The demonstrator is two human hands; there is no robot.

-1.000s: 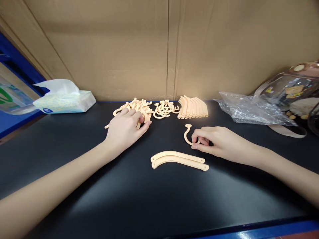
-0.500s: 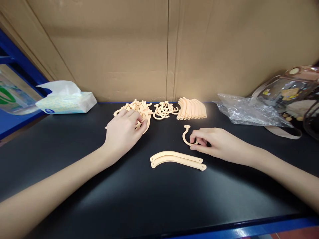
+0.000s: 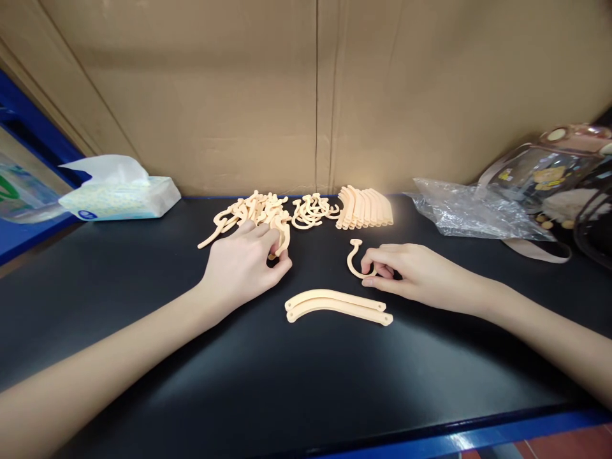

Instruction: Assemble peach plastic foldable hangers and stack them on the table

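My right hand (image 3: pixel 399 271) pinches the lower curve of a beige plastic hanger hook (image 3: pixel 354 260) just above the black tabletop. The hook's wider, flat end points away from me. At the near edge of a jumbled pile of beige plastic pieces (image 3: pixel 253 207), my left hand (image 3: pixel 243 261) has its fingers curled round a curved beige plastic piece (image 3: pixel 283 241), partly hidden by them. Between the hands and closer to me, two curved hanger arms (image 3: pixel 339 306) lie side by side, with a hole at each end.
Behind lie a small heap of hooks (image 3: pixel 313 210) and a row of stacked curved arms (image 3: pixel 364 207). A tissue pack (image 3: pixel 124 197) sits at the left, a crumpled clear plastic bag (image 3: pixel 473 210) at the right beside a transparent bag (image 3: pixel 549 172). A cardboard wall (image 3: pixel 215 95) stands behind.
My left hand has drawn slightly towards me and right, with the curved piece at the pile's near edge now showing at its fingers. The right hand still pinches the hook; the view has shifted slightly.
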